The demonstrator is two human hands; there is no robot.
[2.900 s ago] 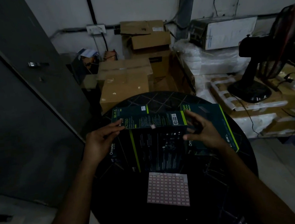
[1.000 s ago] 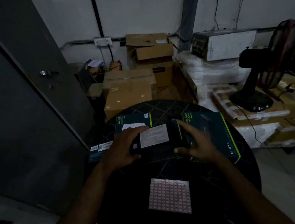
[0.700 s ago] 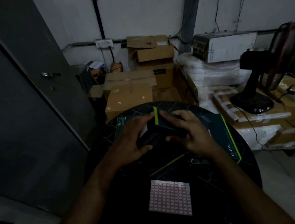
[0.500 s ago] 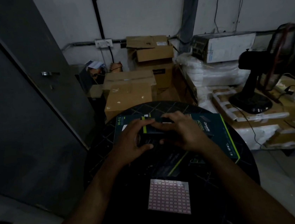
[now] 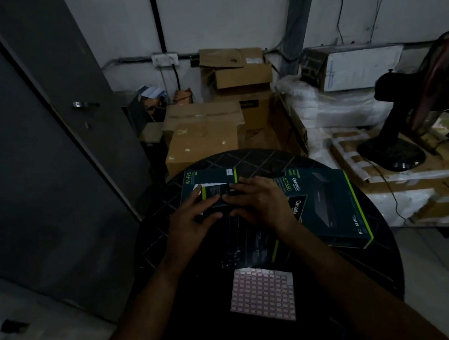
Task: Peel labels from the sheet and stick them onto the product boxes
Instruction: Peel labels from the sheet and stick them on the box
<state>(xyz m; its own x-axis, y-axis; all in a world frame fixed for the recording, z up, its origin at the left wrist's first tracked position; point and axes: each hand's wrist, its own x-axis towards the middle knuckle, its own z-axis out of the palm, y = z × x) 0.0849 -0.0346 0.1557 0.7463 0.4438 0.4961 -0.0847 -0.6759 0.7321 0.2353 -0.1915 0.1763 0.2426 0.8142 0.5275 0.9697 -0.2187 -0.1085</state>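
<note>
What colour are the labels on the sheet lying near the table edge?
Pale pink, in a tight grid on the label sheet; seen in the head view, the only one.

Bare tabletop (image 5: 193,299) beside label sheet (image 5: 262,294)

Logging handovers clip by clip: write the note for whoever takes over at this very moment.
Left hand and right hand both grip a small dark product box above the round table.
Label sheet lies flat at the near edge, untouched.
More product boxes lie behind and to the right.
Too dark to tell whether the held box carries a label.
Left: peel labels, stick them on.
</note>
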